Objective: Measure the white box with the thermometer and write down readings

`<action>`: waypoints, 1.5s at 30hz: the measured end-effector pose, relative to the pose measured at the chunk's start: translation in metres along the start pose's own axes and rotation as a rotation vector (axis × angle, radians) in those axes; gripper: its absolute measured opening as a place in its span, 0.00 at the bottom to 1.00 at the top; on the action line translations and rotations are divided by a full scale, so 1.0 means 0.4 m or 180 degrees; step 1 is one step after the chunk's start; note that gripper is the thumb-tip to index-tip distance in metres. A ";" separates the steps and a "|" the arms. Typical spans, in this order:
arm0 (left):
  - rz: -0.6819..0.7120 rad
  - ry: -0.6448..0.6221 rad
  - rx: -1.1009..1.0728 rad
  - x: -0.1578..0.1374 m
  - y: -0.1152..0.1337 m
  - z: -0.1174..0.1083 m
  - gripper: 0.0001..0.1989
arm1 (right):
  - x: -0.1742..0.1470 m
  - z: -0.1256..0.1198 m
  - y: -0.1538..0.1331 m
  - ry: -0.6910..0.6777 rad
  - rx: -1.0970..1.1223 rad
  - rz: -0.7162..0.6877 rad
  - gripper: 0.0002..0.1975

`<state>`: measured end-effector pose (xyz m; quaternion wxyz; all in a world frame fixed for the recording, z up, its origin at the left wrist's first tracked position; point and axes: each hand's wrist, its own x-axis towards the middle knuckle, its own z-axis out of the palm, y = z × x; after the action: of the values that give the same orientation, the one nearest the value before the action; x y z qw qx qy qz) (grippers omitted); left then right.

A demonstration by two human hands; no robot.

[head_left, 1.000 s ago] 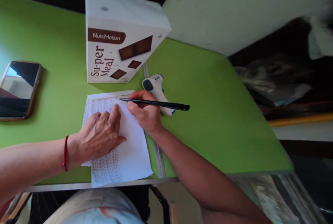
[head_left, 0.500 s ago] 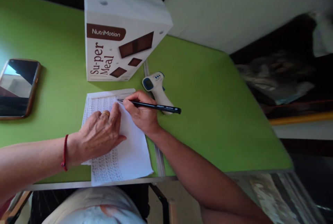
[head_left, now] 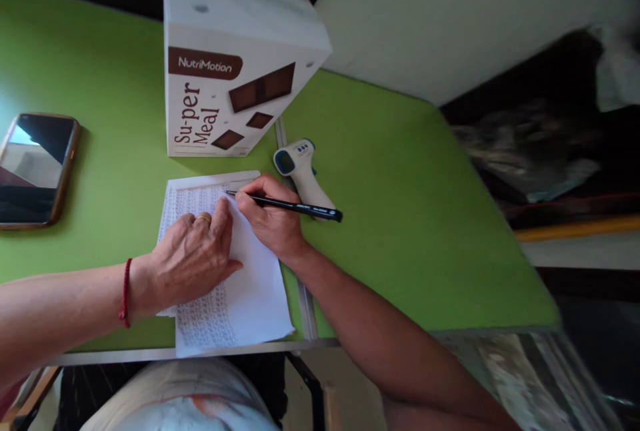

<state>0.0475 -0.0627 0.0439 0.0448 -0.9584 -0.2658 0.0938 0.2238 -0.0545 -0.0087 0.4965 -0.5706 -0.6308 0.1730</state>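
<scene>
Handwritten paper (head_left: pixel 255 284) on green table (head_left: pixel 410 237). Left hand (head_left: pixel 193 261) palm-down on paper, fingers loosely open, thumb out, gripping nothing. Right hand (head_left: pixel 273 221) at paper's right edge, fingers pinched around black pen (head_left: pixel 300 206), tip at paper's far part. White box (head_left: pixel 200 91) upright beyond paper; thermometer (head_left: pixel 305 177) right of paper; phone (head_left: pixel 35 171) left.

Handwriting (head_left: pixel 205 324) partly invisible under the left hand (head_left: pixel 194 257)

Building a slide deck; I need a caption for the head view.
Right hand holds a black pen at a handwritten sheet under the left hand.
</scene>
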 end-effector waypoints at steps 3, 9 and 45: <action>-0.0010 0.0038 0.0001 -0.001 0.001 0.002 0.35 | 0.001 0.000 0.000 0.0025 0.0053 -0.0079 0.08; -0.0033 0.0122 -0.0018 -0.002 -0.001 0.010 0.34 | 0.001 0.002 -0.001 0.0032 0.0047 0.0068 0.07; -0.0169 0.0658 0.0197 -0.027 0.001 0.055 0.32 | -0.001 0.004 0.008 0.0149 0.0197 0.0064 0.07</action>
<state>0.0340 -0.0677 0.0239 0.1040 -0.9538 -0.2819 0.0014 0.2241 -0.0534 -0.0120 0.5268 -0.5652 -0.6076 0.1839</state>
